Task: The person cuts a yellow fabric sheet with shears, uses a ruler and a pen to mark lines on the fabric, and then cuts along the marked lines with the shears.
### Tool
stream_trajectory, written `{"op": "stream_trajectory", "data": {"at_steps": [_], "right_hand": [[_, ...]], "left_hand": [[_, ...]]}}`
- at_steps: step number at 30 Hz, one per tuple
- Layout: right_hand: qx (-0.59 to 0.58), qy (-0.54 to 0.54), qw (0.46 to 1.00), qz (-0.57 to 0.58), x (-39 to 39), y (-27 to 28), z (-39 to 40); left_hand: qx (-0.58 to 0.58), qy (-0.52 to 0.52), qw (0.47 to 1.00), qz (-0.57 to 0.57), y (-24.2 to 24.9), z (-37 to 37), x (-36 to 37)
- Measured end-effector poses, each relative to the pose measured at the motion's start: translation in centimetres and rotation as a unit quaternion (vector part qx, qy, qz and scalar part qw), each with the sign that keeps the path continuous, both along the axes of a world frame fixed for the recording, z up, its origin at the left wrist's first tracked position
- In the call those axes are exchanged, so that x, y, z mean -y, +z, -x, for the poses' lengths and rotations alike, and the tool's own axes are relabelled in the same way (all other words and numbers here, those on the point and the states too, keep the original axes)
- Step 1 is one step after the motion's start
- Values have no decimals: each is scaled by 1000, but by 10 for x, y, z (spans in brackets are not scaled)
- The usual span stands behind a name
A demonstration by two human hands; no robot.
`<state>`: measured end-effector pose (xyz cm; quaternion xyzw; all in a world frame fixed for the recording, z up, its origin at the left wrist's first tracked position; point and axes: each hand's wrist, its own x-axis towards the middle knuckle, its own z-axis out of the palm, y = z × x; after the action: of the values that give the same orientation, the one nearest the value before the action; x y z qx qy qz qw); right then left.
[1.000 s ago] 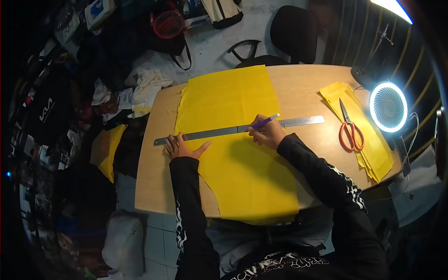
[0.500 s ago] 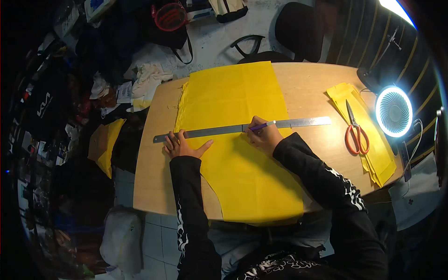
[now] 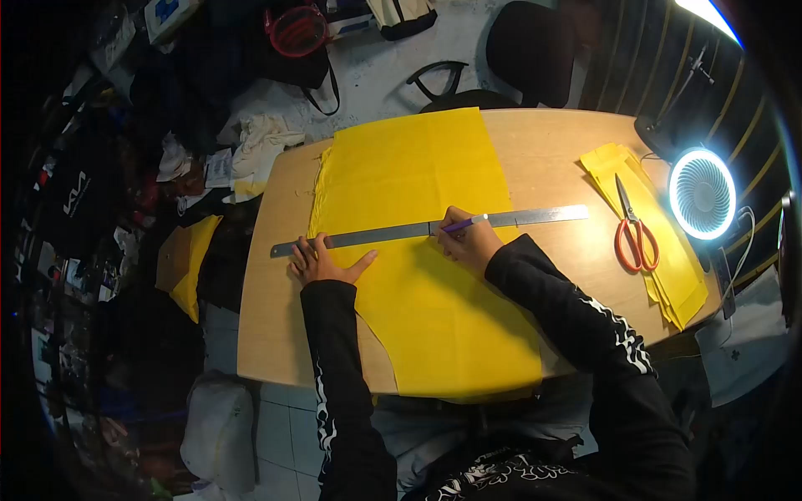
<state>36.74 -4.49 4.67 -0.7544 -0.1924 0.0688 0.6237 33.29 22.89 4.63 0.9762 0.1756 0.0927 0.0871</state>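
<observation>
A large yellow cloth covers the middle of the wooden table and hangs over its near edge. Across it lies a long metal ruler, slanting slightly up to the right. My left hand rests with spread fingers on the ruler's left part and the cloth, thumb stretched to the right. In my right hand is a purple pen with a white end, held at the ruler near its middle. The pen's tip is hidden by my fingers.
At the right of the wooden table, scissors with orange handles lie partly on folded yellow cloth pieces. A lit round fan stands beside them. Behind the table is a black chair; clutter fills the left side.
The whole view has shifted slightly to the left. Both hands, the pen and the ruler keep nearly the same places on the cloth.
</observation>
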Motion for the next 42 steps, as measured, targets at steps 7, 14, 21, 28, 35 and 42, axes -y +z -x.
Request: {"op": "stream_trajectory", "data": {"at_steps": [7,14,21,28,35,42], "right_hand": [[-6,-9,1000,-6,-1,0,0],[10,-7,1000,-17,1,-4,-2],[-4,-12,1000,3,2,4,1],[6,-16,1000,-10,1,-3,-2],[15,-9,1000,-16,0,-5,-3],[-18,-23,992,-124,12,-3,-14]], "left_hand": [[-3,-1,1000,6,-1,0,0],[-1,-2,1000,7,-4,-2,-1],[-1,-3,1000,7,-3,-1,-1],[11,-8,1000,4,-5,-2,-1],[5,-8,1000,9,-3,0,-1],[-15,-1,1000,7,3,1,1]]}}
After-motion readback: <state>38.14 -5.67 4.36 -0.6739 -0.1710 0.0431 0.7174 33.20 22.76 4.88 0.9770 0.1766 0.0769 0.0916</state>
